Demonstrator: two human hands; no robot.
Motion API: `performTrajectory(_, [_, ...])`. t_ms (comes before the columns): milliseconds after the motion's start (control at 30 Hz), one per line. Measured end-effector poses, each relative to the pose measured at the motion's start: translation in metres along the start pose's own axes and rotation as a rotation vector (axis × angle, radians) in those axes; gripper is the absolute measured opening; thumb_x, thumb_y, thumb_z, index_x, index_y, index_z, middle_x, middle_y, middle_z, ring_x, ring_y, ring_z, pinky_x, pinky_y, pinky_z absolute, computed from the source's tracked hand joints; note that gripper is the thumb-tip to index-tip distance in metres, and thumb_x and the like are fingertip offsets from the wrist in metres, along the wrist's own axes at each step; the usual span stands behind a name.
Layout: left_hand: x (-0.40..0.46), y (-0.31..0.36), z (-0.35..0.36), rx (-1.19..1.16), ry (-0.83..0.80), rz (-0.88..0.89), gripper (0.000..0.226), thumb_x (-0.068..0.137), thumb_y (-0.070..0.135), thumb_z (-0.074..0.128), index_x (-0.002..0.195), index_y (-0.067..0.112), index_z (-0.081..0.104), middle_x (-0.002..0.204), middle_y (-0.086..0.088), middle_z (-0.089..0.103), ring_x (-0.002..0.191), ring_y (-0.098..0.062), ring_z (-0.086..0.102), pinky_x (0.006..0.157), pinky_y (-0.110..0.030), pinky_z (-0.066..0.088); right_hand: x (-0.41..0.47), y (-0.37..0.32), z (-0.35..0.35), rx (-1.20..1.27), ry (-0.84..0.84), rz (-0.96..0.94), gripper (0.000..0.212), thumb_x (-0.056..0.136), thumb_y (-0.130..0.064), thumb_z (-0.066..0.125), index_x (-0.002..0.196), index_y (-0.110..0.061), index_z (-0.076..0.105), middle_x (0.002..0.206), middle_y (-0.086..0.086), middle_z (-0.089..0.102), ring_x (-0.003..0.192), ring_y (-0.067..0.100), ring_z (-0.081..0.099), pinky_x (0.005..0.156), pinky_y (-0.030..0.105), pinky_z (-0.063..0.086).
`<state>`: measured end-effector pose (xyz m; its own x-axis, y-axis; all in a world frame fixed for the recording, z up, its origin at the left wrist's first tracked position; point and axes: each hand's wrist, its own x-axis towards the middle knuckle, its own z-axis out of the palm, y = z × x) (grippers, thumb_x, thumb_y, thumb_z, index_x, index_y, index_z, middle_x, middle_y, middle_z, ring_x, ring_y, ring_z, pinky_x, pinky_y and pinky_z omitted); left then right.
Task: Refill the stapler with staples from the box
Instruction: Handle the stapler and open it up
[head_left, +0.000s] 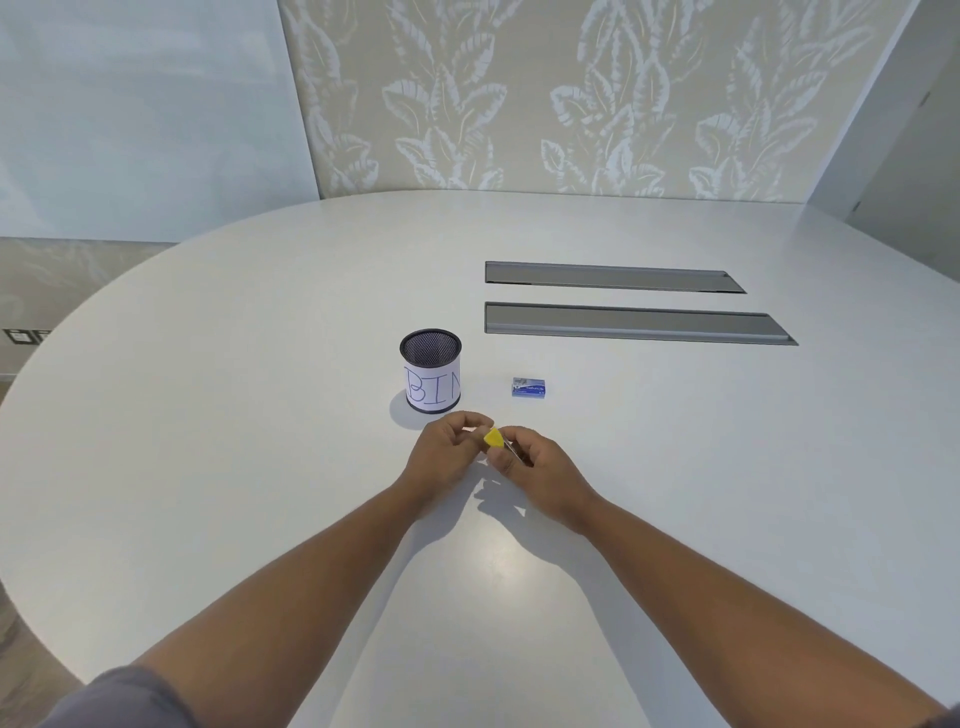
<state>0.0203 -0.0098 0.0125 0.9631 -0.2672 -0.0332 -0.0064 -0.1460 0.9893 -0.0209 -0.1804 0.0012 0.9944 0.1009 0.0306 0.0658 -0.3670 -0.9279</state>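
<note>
- Both grips, left hand (441, 452) and right hand (530, 465), are clamped on the small yellow stapler (493, 438) above the counter (260, 467), likely to open it.
- The staple box (529, 387) lies just beyond, untouched, within reach.

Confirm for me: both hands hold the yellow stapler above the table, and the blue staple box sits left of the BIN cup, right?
Not quite. The head view shows the staple box to the right of the BIN cup, not left. Both hands, left hand and right hand, do hold the yellow stapler.
</note>
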Motion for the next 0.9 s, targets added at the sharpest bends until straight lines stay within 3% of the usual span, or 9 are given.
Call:
performTrajectory(67, [0.001, 0.001, -0.001, -0.068, -0.006, -0.043, 0.02, 0.101, 0.02, 0.055, 0.099, 0.011, 0.073, 0.08, 0.001, 0.073, 0.067, -0.009, 0.06, 0.067, -0.023, 0.045, -0.002, 0.0, 0.002, -0.05, 0.032, -0.01, 0.038, 0.088, -0.057, 0.063, 0.117, -0.033, 0.064, 0.097, -0.002, 0.072, 0.091, 0.02, 0.066, 0.091, 0.05, 0.053])
performTrajectory(167, [-0.003, 0.002, -0.003, -0.134, -0.017, -0.046, 0.021, 0.098, 0.026, 0.061, 0.093, 0.01, 0.073, 0.075, 0.0, 0.07, 0.06, -0.009, 0.056, 0.061, -0.023, 0.045, -0.003, 0.001, 0.007, -0.292, 0.103, -0.038, 0.047, 0.082, -0.069, 0.058, 0.12, -0.04, 0.055, 0.107, -0.015, 0.066, 0.096, 0.009, 0.063, 0.088, 0.04, 0.053])
performTrajectory(267, [-0.007, -0.002, -0.005, -0.016, -0.001, 0.04, 0.014, 0.093, 0.027, 0.068, 0.097, 0.014, 0.071, 0.073, 0.001, 0.07, 0.06, -0.009, 0.057, 0.057, -0.019, 0.047, -0.002, 0.003, 0.01, -0.482, 0.138, -0.092, 0.048, 0.086, -0.07, 0.053, 0.124, -0.042, 0.047, 0.116, -0.016, 0.058, 0.099, 0.011, 0.06, 0.084, 0.037, 0.05])
performTrajectory(467, [-0.01, -0.01, -0.004, 0.345, 0.054, 0.156, 0.011, 0.093, 0.023, 0.066, 0.085, 0.016, 0.07, 0.086, -0.002, 0.063, 0.076, -0.011, 0.055, 0.071, -0.021, 0.041, 0.006, 0.003, 0.003, -0.597, 0.18, -0.15, 0.045, 0.095, -0.061, 0.051, 0.128, -0.031, 0.046, 0.119, -0.009, 0.061, 0.099, 0.018, 0.06, 0.078, 0.035, 0.048])
performTrajectory(567, [-0.01, -0.009, -0.003, 0.385, 0.041, 0.161, 0.012, 0.093, 0.018, 0.062, 0.084, 0.012, 0.068, 0.091, -0.004, 0.062, 0.087, -0.016, 0.058, 0.078, -0.026, 0.044, 0.007, 0.007, 0.003, -0.617, 0.178, -0.156, 0.049, 0.094, -0.062, 0.054, 0.129, -0.028, 0.051, 0.118, -0.008, 0.064, 0.1, 0.018, 0.061, 0.078, 0.034, 0.049])
performTrajectory(700, [-0.01, -0.009, -0.005, 0.38, -0.01, 0.159, 0.014, 0.094, 0.012, 0.061, 0.083, 0.005, 0.064, 0.091, -0.009, 0.062, 0.087, -0.019, 0.057, 0.079, -0.03, 0.044, 0.008, 0.008, 0.005, -0.681, 0.166, -0.14, 0.053, 0.093, -0.065, 0.051, 0.13, -0.028, 0.056, 0.115, -0.008, 0.067, 0.1, 0.017, 0.062, 0.077, 0.033, 0.048])
performTrajectory(833, [-0.009, -0.009, -0.006, 0.341, -0.02, 0.154, 0.018, 0.095, 0.012, 0.059, 0.077, 0.013, 0.061, 0.087, -0.004, 0.06, 0.081, -0.011, 0.053, 0.074, -0.025, 0.041, 0.008, 0.009, 0.009, -0.75, 0.186, -0.156, 0.044, 0.096, -0.066, 0.045, 0.114, -0.028, 0.057, 0.095, -0.009, 0.065, 0.085, 0.018, 0.06, 0.065, 0.032, 0.041])
performTrajectory(900, [-0.008, -0.009, -0.006, 0.331, -0.019, 0.156, 0.022, 0.096, 0.012, 0.058, 0.075, 0.019, 0.059, 0.083, 0.002, 0.058, 0.078, -0.005, 0.052, 0.073, -0.023, 0.04, 0.007, 0.01, 0.009, -0.762, 0.175, -0.165, 0.042, 0.097, -0.067, 0.04, 0.103, -0.027, 0.053, 0.085, -0.01, 0.06, 0.076, 0.017, 0.056, 0.063, 0.034, 0.044])
